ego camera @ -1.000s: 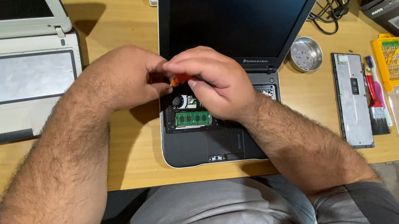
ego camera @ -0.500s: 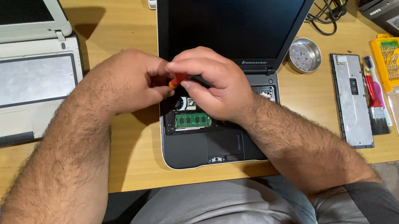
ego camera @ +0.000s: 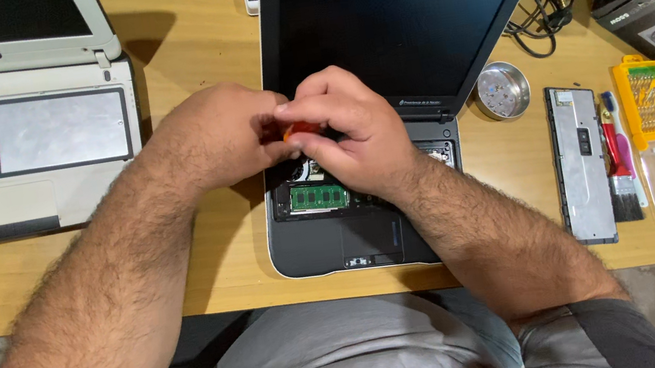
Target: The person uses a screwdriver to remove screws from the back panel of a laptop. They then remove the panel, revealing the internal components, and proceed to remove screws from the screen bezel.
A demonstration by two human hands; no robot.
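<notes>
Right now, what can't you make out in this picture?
- Head view: orange tool, mostly covered by the right hand and left hand; its tip is hidden.
- Open laptop: parts under the hands hidden.
- Second laptop: cut off by the left edge.
- Yellow bit case: bits too small to tell.

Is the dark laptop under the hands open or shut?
Open: the dark laptop has its screen raised, and a green memory card shows inside.

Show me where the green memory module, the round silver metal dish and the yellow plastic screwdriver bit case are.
green memory module [ego camera: 318, 197], head view, middle of the board.
round silver metal dish [ego camera: 503, 90], head view, centre of its inside.
yellow plastic screwdriver bit case [ego camera: 650, 107], head view, the yellow bit holder.
</notes>
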